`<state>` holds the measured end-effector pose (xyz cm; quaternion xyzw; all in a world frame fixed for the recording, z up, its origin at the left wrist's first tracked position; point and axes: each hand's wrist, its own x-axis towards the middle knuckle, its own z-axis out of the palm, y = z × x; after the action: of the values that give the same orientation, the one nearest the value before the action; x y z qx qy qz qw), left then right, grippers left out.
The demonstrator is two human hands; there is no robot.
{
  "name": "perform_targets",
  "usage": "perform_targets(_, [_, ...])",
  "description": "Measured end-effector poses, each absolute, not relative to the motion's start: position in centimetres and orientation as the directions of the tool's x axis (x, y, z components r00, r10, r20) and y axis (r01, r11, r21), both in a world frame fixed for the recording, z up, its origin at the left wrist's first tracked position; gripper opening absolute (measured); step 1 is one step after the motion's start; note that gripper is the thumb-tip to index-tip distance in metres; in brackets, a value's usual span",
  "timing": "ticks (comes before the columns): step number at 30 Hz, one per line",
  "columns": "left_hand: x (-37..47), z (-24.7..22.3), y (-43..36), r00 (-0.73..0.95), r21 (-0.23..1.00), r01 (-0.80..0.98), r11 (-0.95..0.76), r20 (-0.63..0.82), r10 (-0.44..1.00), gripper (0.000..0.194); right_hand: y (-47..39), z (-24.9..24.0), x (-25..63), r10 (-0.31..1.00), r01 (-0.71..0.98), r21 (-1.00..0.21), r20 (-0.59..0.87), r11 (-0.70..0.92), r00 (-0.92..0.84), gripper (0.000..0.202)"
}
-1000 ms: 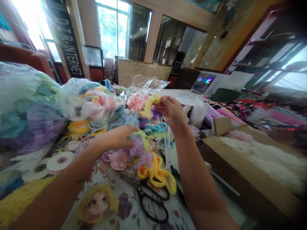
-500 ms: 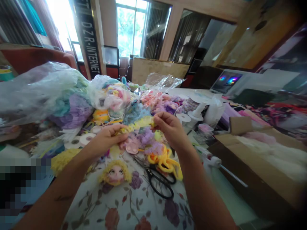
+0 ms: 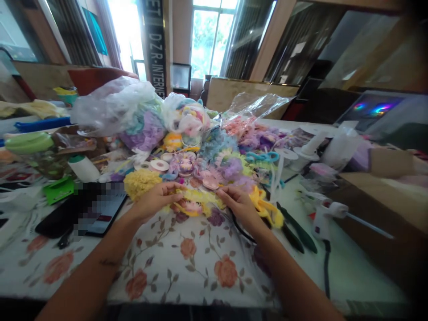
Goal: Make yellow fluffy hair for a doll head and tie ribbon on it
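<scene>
A ruffled yellow ribbon strip (image 3: 197, 195) stretches between my two hands just above the table. My left hand (image 3: 160, 198) pinches its left end between thumb and fingers. At the other end, my right hand (image 3: 239, 206) pinches it the same way. Directly below and behind the strip lies a small doll head (image 3: 192, 209) with yellow curly hair, partly covered by the strip. A pink round piece (image 3: 210, 180) lies just beyond it. Past my right hand is a bunch of yellow-orange fuzzy cord (image 3: 267, 207). The black scissors handle (image 3: 245, 232) is mostly hidden by my right hand and forearm.
Right of my arm lie green-handled pliers (image 3: 296, 229), a white glue gun (image 3: 324, 220) and a cardboard box (image 3: 371, 218). Phones (image 3: 100, 214) and a yellow curly bundle (image 3: 142, 182) lie to the left. Bagged yarn (image 3: 143, 127) and spools (image 3: 158, 166) fill the back.
Both hands have lowered the yellow strip towards me, from above the pile to over the doll head. My view has turned left, so more of the table's left side shows.
</scene>
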<state>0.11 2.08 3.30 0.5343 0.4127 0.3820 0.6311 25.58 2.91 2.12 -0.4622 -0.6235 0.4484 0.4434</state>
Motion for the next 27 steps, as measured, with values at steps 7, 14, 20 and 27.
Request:
perform_targets(7, [1.2, 2.3, 0.9, 0.400, 0.985, -0.073, 0.159, -0.117, 0.909, 0.046, 2.0, 3.4, 23.6, 0.908, 0.166, -0.918, 0.303, 0.359, -0.290, 0.035])
perform_targets(14, [1.1, 1.3, 1.0, 0.404, 0.978, -0.110, 0.176, -0.118, 0.907, 0.043, 2.2, 2.9, 22.5, 0.837, 0.256, -0.914, 0.139, 0.314, -0.530, 0.028])
perform_targets(20, [0.6, -0.1, 1.7, 0.282, 0.968, -0.163, 0.191, -0.140, 0.949, 0.036, 2.1, 2.3, 24.7, 0.910, 0.118, -0.993, -0.043, 0.006, -0.413, 0.030])
perform_targets(27, [0.8, 0.2, 1.2, 0.246, 0.973, -0.180, 0.143, -0.096, 0.965, 0.029, 2.0, 2.0, 24.4, 0.897, -0.014, -0.997, -0.066, -0.081, -0.437, 0.026])
